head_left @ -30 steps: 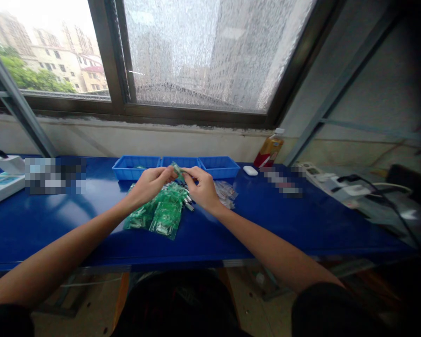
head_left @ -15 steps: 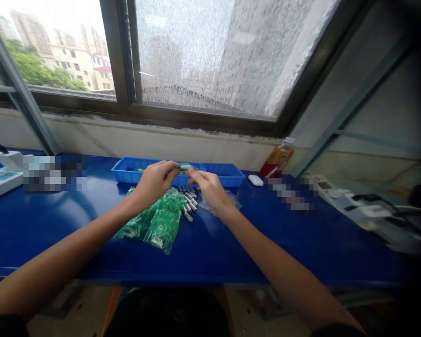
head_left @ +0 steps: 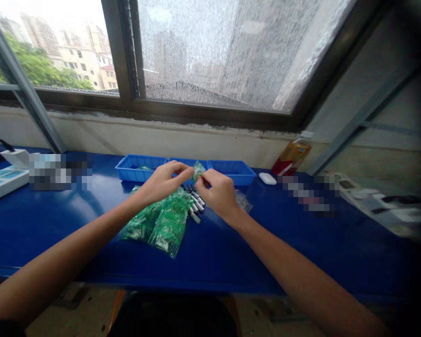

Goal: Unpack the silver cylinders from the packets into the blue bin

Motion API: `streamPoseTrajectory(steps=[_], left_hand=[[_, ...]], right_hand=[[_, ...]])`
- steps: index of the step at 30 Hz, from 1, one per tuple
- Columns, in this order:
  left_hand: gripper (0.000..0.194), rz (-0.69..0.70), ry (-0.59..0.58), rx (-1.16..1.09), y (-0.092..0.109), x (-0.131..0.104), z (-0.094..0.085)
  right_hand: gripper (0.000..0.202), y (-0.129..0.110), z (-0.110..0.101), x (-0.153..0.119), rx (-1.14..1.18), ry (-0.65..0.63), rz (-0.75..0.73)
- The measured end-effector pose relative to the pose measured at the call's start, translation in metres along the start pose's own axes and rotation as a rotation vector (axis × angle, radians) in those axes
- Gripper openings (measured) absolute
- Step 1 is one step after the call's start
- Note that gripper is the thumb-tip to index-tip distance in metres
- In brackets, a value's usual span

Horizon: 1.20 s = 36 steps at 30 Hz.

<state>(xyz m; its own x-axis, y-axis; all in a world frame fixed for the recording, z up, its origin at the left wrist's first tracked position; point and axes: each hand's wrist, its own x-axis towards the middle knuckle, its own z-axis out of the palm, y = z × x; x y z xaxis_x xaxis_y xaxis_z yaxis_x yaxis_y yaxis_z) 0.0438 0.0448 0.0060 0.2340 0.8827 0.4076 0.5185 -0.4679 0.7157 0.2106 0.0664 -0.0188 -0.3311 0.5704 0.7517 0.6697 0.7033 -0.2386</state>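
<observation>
My right hand (head_left: 219,191) pinches a small green clear plastic packet (head_left: 198,167), which stands up from between thumb and fingers. Just left of it, my left hand (head_left: 170,180) has its fingers stretched out, the tips close to the packet's edge; whether they touch it I cannot tell. Both hands are raised in front of a blue divided tray (head_left: 235,173). Below them on the table lies a pile of green plastic packets (head_left: 168,224). Several small black-and-silver cylinders (head_left: 196,206) lie at the pile's right side, partly covered by my right hand.
A clear bag (head_left: 243,201) lies behind my right wrist. Further right on the blue table (head_left: 231,252) are a white case (head_left: 267,178) and a tilted drink bottle (head_left: 292,154). A white power strip (head_left: 7,180) sits at the left. The window wall rises behind the tray.
The packet has turned from lying flat between both hands to standing up in my right hand. My left fingers have straightened beside it. The whole view has shifted slightly.
</observation>
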Motion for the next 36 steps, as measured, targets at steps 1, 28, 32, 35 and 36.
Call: streamPoseTrajectory(steps=[1, 28, 32, 35, 36], left_hand=[[0.048, -0.099, -0.030, -0.109, 0.002, 0.001, -0.006], [0.042, -0.002, 0.127, 0.893, -0.068, -0.007, -0.089], [0.032, -0.113, 0.089, 0.778, -0.061, -0.010, -0.100], [0.029, -0.149, -0.158, 0.732, -0.063, -0.018, -0.103], [0.028, -0.157, -0.269, 0.712, -0.066, -0.021, -0.103]], right_hand=[[0.024, 0.000, -0.001, 0.000, -0.076, -0.009, -0.097], [0.028, -0.010, 0.000, -0.019, 0.079, -0.283, -0.194], [0.027, -0.009, 0.001, -0.019, 0.078, -0.288, -0.183], [0.027, -0.011, 0.001, -0.020, 0.084, -0.325, -0.198], [0.027, -0.012, 0.000, -0.020, 0.088, -0.339, -0.201]])
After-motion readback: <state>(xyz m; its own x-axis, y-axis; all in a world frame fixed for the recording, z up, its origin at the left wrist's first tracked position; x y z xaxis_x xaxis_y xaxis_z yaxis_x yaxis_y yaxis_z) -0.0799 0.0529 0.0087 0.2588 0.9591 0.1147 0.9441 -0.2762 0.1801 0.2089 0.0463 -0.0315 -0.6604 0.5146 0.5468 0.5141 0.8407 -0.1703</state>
